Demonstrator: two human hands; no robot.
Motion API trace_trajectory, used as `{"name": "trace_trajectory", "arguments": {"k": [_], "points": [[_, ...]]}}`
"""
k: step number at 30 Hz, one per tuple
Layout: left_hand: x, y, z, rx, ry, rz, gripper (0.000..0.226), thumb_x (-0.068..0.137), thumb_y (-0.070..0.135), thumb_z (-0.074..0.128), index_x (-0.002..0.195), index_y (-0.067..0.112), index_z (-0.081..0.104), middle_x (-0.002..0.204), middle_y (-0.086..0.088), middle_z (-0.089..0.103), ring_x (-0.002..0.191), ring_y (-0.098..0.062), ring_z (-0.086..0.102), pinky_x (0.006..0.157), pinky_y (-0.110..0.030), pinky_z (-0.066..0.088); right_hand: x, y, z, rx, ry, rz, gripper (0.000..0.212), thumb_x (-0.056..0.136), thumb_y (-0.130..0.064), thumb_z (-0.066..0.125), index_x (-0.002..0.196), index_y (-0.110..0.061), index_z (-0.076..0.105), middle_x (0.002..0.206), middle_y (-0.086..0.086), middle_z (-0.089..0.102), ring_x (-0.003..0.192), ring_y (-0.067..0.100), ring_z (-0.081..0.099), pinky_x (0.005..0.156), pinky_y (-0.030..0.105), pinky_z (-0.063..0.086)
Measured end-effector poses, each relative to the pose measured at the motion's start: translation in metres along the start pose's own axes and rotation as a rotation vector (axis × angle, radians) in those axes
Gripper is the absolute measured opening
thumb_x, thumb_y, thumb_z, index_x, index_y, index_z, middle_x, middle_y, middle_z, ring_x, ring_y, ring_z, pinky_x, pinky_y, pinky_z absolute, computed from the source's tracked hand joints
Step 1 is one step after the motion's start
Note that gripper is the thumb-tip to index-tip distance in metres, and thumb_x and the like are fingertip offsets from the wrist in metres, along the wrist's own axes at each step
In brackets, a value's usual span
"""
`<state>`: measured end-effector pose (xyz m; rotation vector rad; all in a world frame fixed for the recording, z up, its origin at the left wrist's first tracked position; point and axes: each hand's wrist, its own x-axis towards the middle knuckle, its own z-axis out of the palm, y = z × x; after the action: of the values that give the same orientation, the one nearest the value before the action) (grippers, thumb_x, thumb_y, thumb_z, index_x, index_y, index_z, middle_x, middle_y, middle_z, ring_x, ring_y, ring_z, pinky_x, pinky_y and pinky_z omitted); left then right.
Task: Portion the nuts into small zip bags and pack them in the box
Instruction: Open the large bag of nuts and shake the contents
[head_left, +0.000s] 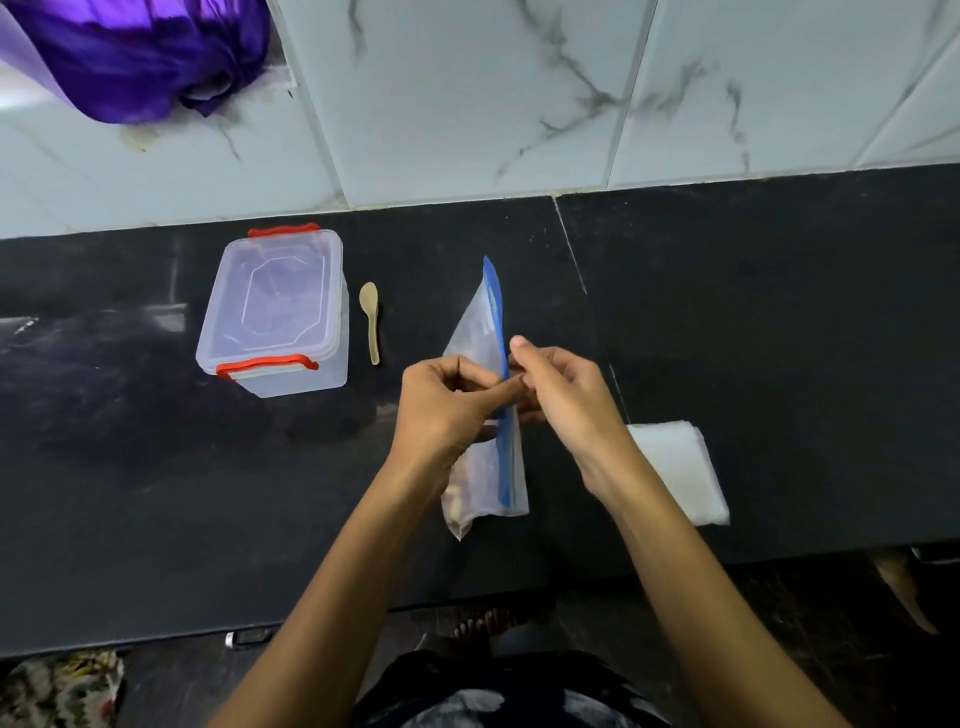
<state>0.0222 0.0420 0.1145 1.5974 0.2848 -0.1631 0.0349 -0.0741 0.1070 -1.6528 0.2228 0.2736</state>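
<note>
Zip bag (480, 332) pinched at its blue seal between both hands' fingers (511, 387).

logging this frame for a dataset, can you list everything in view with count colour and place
zip bag: one, clear with a blue seal strip, held up over the middle of the counter, some nuts at its near end
box: one, clear plastic with red latches, lid on, far left of the bag
spoon: one, pale wood colour, lying just right of the box
stack of small bags: one pile, whitish, near right counter edge
counter: one, black
wall tiles: white, grey veins, behind the counter
cloth: one, purple, top left
left hand: one, grip on the bag's seal
right hand: one, grip on the seal from the other side
</note>
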Motion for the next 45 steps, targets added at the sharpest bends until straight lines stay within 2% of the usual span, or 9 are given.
{"name": "trace_trajectory", "arguments": {"k": [7,11,15,20,25,34,37,42,45], "points": [[0.017,0.021,-0.010,0.075,-0.110,-0.006,0.026,0.087,0.012,0.060,0.112,0.019,0.056,0.110,-0.002,0.059,0.082,-0.016,0.068,0.061,-0.028,0.059,0.016,-0.017,-0.009,-0.124,-0.047,-0.065,0.017,0.094,-0.017,0.052,0.086,-0.015,0.067,0.078,0.001,0.067,0.069,0.008,0.066,0.053,0.016,0.054],[0.033,0.025,-0.011,0.177,0.034,0.040,0.029,0.090,0.045,0.055,0.097,0.019,0.064,0.087,0.001,0.067,0.060,-0.011,0.068,0.053,-0.023,0.056,0.025,-0.026,-0.011,-0.284,-0.190,-0.126,0.011,0.089,-0.015,0.059,0.085,-0.015,0.069,0.087,-0.001,0.067,0.084,0.008,0.064,0.065,0.015,0.052],[0.048,0.027,-0.010,0.318,0.077,0.117,0.025,0.089,0.033,0.062,0.083,0.010,0.070,0.069,-0.003,0.068,0.058,-0.013,0.067,0.054,-0.026,0.056,0.040,-0.031,-0.011,-0.343,-0.252,-0.130,0.013,0.084,-0.013,0.063,0.080,-0.004,0.071,0.096,-0.005,0.066,0.092,0.008,0.062,0.081,0.023,0.049],[0.052,0.027,-0.015,0.277,-0.049,0.130,0.021,0.096,0.016,0.052,0.094,0.005,0.069,0.079,-0.005,0.069,0.065,-0.010,0.069,0.055,-0.022,0.057,0.053,-0.038,-0.007,-0.153,-0.203,-0.034,0.044,0.083,-0.040,0.066,0.103,-0.002,0.058,0.096,0.009,0.071,0.082,0.017,0.072,0.069,0.030,0.060],[0.056,0.022,-0.015,0.003,-0.045,-0.029,0.020,0.095,0.017,0.052,0.088,0.012,0.070,0.075,0.002,0.068,0.057,-0.003,0.066,0.048,-0.016,0.051,0.057,-0.042,-0.010,-0.158,-0.225,-0.041,0.044,0.072,-0.034,0.076,0.103,-0.007,0.062,0.091,0.007,0.071,0.078,0.014,0.072,0.062,0.024,0.058],[0.066,0.017,-0.016,-0.275,-0.134,-0.325,0.025,0.090,0.029,0.058,0.098,0.010,0.071,0.105,-0.009,0.068,0.101,-0.021,0.063,0.075,-0.032,0.055,0.059,-0.044,-0.011,-0.261,-0.166,-0.065,0.045,0.066,-0.037,0.080,0.097,-0.008,0.067,0.085,0.003,0.072,0.075,0.010,0.071,0.056,0.020,0.057],[0.067,0.021,-0.018,-0.383,-0.225,-0.411,0.022,0.090,0.024,0.057,0.100,0.007,0.068,0.101,-0.009,0.066,0.092,-0.021,0.064,0.062,-0.027,0.058,0.059,-0.041,-0.008,-0.300,-0.102,-0.090,0.046,0.065,-0.043,0.078,0.095,-0.011,0.065,0.082,-0.001,0.070,0.068,0.007,0.069,0.049,0.019,0.053],[0.072,0.024,-0.022,-0.423,-0.237,-0.438,0.016,0.089,0.016,0.056,0.097,0.006,0.065,0.103,-0.013,0.061,0.097,-0.025,0.062,0.063,-0.029,0.058,0.060,-0.043,-0.011,-0.283,-0.122,-0.061,0.018,0.074,-0.021,0.078,0.086,-0.011,0.069,0.078,0.003,0.073,0.068,0.011,0.071,0.053,0.023,0.056],[0.072,0.026,-0.017,-0.324,-0.184,-0.373,0.014,0.088,0.011,0.057,0.077,0.007,0.066,0.086,-0.009,0.062,0.079,-0.018,0.063,0.057,-0.026,0.057,0.062,-0.045,-0.010,-0.278,-0.086,-0.053,0.009,0.080,-0.007,0.066,0.072,-0.012,0.067,0.073,0.006,0.072,0.068,0.016,0.071,0.057,0.031,0.058]]}}
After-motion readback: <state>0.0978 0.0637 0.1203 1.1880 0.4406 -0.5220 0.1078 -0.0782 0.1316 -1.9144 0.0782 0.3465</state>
